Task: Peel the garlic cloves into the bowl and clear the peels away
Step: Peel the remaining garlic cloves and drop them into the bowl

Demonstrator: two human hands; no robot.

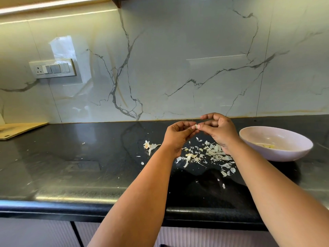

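A: From your head camera, your left hand (179,133) and right hand (219,130) both pinch one garlic clove (195,126) above the counter (74,157).

B: Strip the skin over the peels (211,153), then drop it in the bowl (300,139) to your right.

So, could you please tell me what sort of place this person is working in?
Most likely a home kitchen: a glossy black stone countertop runs under a white veined marble backsplash, with a pale wooden chopping board at the left and a wide lilac ceramic bowl beside scattered papery garlic peels.
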